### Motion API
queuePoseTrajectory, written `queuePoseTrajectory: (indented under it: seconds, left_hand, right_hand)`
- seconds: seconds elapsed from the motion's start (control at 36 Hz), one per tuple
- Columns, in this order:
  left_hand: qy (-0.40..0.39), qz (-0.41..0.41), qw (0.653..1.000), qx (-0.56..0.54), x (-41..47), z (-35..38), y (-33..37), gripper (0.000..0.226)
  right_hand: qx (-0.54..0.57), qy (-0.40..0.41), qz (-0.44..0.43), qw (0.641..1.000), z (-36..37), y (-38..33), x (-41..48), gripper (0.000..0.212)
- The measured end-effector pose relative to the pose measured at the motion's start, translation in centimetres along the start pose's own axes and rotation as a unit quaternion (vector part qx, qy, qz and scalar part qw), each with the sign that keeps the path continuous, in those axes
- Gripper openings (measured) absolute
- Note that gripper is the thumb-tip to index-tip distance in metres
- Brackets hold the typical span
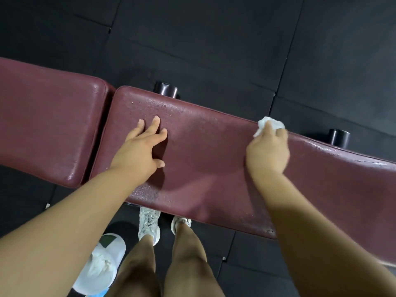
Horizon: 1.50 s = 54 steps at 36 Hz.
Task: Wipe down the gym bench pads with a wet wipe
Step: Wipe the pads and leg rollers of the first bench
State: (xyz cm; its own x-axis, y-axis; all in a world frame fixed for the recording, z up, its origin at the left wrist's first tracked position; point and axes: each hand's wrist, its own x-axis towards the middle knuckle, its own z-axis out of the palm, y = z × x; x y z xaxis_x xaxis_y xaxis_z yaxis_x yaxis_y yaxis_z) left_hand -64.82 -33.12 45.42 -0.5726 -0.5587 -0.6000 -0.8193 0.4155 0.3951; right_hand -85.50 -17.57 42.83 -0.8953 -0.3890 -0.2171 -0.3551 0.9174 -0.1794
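The long bench pad (214,168), maroon and padded, runs under both hands and is cut off by the frame's edge past the right hand. A shorter maroon pad (47,116) lies just beyond the left hand's outer side, with a narrow gap between the two pads. Its far end also runs out of view. Dark rubber floor (214,39) tiles lie all around.

The left hand (139,151) rests flat on the long pad near the gap, fingers spread and straight, thumb out to the side. The right hand (267,153) is well apart from it, at the pad's far edge. Its fingers are curled round a crumpled white wet wipe (270,124), which bulges out past the fingertips. This hand is slightly blurred, so the exact finger grip is hard to make out.

Droplets and a wet sheen show on the pad ahead of the left fingertips, and again along the far edge outward of the right hand.

Below the left forearm a white wipes packet (102,266) with a green patch lies on the floor, a tissue poking out, partly hidden by the forearm and a leg. Two pale shoes (149,224) stand between the forearms, their toes tucked under the pad's near edge. Two black round caps (166,90) stick out behind the far edge, and the frame they belong to is hidden by the pad.
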Motion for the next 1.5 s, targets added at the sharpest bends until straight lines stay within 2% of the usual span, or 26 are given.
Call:
queuePoseTrajectory:
  seconds: [0.08,0.17,0.22,0.31,0.33,0.42,0.47,0.56,0.67,0.72,0.78,0.83,0.94,1.06,1.14,1.28,1.39,1.44,1.5]
  left_hand:
    - [0.007,0.000,1.000,0.009,0.0,0.0,-0.1,0.078]
    - [0.003,-0.003,1.000,0.017,0.0,0.0,-0.1,0.079]
    - [0.001,-0.004,1.000,0.023,0.0,-0.1,-0.1,0.078]
    - [-0.002,-0.009,0.999,0.032,-0.1,-0.2,0.1,0.079]
    - [-0.001,-0.010,0.999,0.031,-0.1,-0.3,0.1,0.079]
    - [0.001,-0.016,1.000,0.023,-0.1,-0.3,0.3,0.079]
    - [0.002,-0.022,1.000,0.022,0.0,-0.4,0.4,0.079]
    - [0.000,-0.021,0.999,0.029,0.2,-0.5,0.4,0.079]
    - [-0.012,0.005,0.998,0.057,0.3,-1.0,0.1,0.078]
    - [-0.012,0.025,0.997,0.071,0.5,-1.6,-0.3,0.077]
    - [0.000,0.039,0.998,0.057,0.9,-2.6,-0.8,0.076]
    - [0.021,0.050,0.997,0.046,1.4,-3.8,-1.4,0.077]
    - [0.058,0.043,0.995,0.075,3.0,-6.1,-3.2,0.087]
    - [0.010,0.043,0.990,0.137,4.7,-7.9,-5.3,0.098]
    - [-0.002,0.074,0.987,0.143,5.6,-8.7,-6.1,0.098]
    - [-0.007,0.155,0.973,0.171,6.6,-9.7,-7.4,0.088]
    - [-0.008,0.213,0.951,0.226,7.2,-10.9,-9.6,0.078]
    - [0.006,0.228,0.941,0.248,7.4,-11.4,-11.1,0.078]
    - [0.012,0.258,0.928,0.269,7.5,-11.7,-12.6,0.077]
  right_hand:
    - [0.059,-0.027,-0.110,0.992,1.9,-4.4,-2.6,0.035]
    - [0.032,-0.105,-0.291,0.950,3.1,-7.7,-5.2,0.047]
    - [0.022,-0.118,-0.357,0.927,2.6,-7.4,-5.1,0.048]
    - [0.065,-0.054,-0.305,0.949,0.8,-4.6,-2.3,0.031]
    - [0.079,-0.027,-0.252,0.964,-0.1,-3.6,-1.2,0.027]
    - [0.080,-0.033,-0.080,0.993,-1.5,-0.4,1.2,0.027]
    - [0.053,-0.014,-0.045,0.997,-1.1,-0.4,1.0,0.028]
    - [0.095,0.006,-0.075,0.993,1.0,-2.9,-1.0,0.029]
    - [0.111,-0.035,-0.200,0.973,3.0,-6.9,-4.2,0.051]
    - [0.087,-0.042,-0.258,0.961,3.0,-7.0,-4.5,0.041]
    - [0.082,-0.034,-0.276,0.957,2.3,-6.1,-3.7,0.032]
    - [0.087,-0.029,-0.236,0.967,1.2,-5.0,-2.6,0.028]
    - [0.086,-0.005,-0.042,0.995,0.0,-3.4,-0.4,0.030]
    - [0.112,0.023,0.036,0.993,0.6,-6.2,-0.9,0.027]
    - [0.135,0.033,0.027,0.990,3.0,-10.7,-2.8,0.028]
    - [0.156,-0.027,-0.104,0.982,5.6,-18.3,-6.1,0.029]
    - [0.096,-0.031,-0.156,0.982,4.7,-16.7,-5.3,0.023]
    - [0.074,0.031,-0.111,0.991,3.8,-14.5,-4.4,0.024]
    - [0.054,0.055,0.008,0.997,2.8,-12.8,-3.6,0.027]
